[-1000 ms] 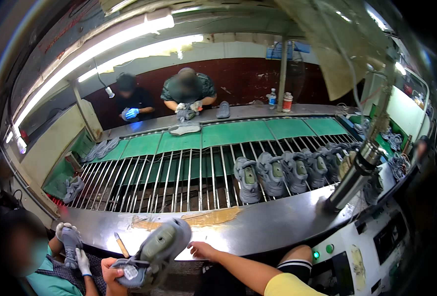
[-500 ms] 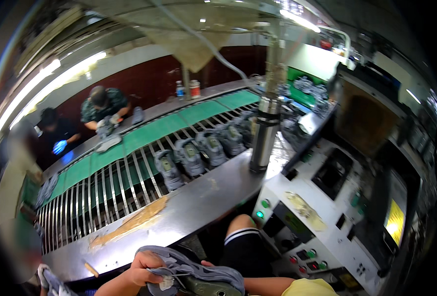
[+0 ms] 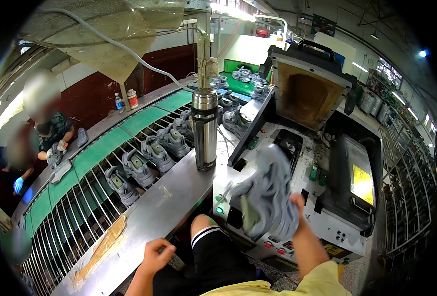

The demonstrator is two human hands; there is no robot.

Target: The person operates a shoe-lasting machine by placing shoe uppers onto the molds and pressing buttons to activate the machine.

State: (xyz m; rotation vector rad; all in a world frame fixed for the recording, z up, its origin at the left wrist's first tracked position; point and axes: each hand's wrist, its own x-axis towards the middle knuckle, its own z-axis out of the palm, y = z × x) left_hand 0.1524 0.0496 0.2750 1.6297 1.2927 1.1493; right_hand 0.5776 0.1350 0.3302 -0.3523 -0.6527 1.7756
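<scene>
My right hand [image 3: 300, 209] grips a grey sports shoe [image 3: 273, 195] from its right side, holding it up over the front of a white machine [image 3: 300, 185]. Motion smears the shoe's upper end, and an olive-green form shows at its opening. Most of my right fingers are hidden behind the shoe. Above my lap, close to the steel bench edge [image 3: 171, 197], my left hand [image 3: 157, 254] is loosely curled, with nothing seen in it.
Several grey shoes [image 3: 154, 155] stand along a rack of metal bars [image 3: 87, 197] beside green matting [image 3: 97, 148]. A steel flask [image 3: 206, 133] stands upright on the bench. The machine's lid [image 3: 302, 93] is raised. Two people work across the line at far left.
The shoe has gone from low in front of me to over the machine on the right, in my right hand. My left hand has let go of it. The view has turned right.
</scene>
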